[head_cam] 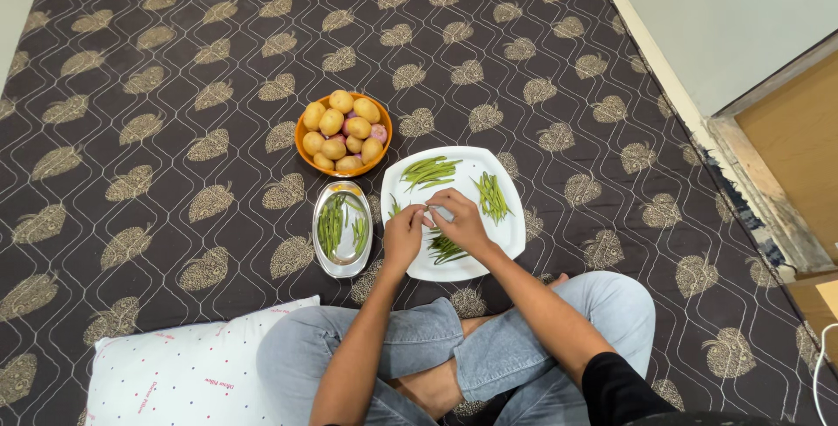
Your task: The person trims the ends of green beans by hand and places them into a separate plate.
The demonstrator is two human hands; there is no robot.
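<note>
pillow (pixel 188 365): white, dotted, nearest you at your left knee; clear of the work.
left hand (pixel 403 236): over the near-left part of the plate; grip pinched on one end of a bean, fingertips meeting those of the right.
right hand (pixel 461 221): over the plate's middle; grip pinched on the other end of the same bean.
bean (pixel 427 209): held between your two hands just above the plate; mostly hidden by the fingers.
handling (judged): light, slim, stiff enough to snap, not slippery, not fragile; take it close to the tip with thumb and forefinger.
plate (pixel 506 238): white, squarish, on the mattress before your crossed legs; loose bean piles far-left, right and under your hands.
tray (pixel 342 264): small steel, just left of the plate, holds green beans.
bowl (pixel 305 162): orange, farthest, full of potatoes (pixel 332 121).
mattress (pixel 157 112): dark, leaf-patterned.
</note>
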